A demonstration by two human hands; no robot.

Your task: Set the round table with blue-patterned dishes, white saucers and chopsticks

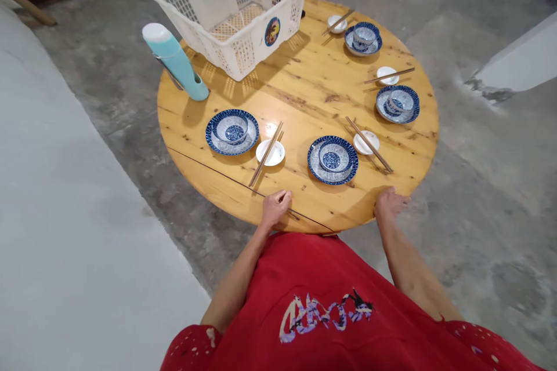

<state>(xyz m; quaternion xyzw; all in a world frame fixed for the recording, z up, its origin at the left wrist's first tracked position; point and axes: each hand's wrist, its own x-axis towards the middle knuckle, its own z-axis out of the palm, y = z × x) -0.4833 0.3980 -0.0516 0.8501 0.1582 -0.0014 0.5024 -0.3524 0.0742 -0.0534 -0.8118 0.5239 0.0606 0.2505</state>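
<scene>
My left hand point(277, 207) rests near the front edge of the round wooden table point(300, 98), its fingers curled closed with nothing visible in them. At the table's right front edge is my right hand point(390, 203), fingers apart and holding nothing. Between and beyond the hands lies a blue-patterned plate point(315, 171) with a bowl point(334, 157) in it. To its right, a pair of chopsticks point(369, 145) lies across a small white dish point(360, 145). Left of it, other chopsticks point(264, 156) cross another white dish point(275, 155), beside a second plate point(230, 149) and bowl point(230, 127).
A white plastic basket point(217, 49) stands at the back left of the table, with a light-blue bottle-shaped container point(176, 61) by it. More plates with bowls point(397, 104), dishes and chopsticks sit along the right side. A white post point(517, 58) rises from the concrete floor at right.
</scene>
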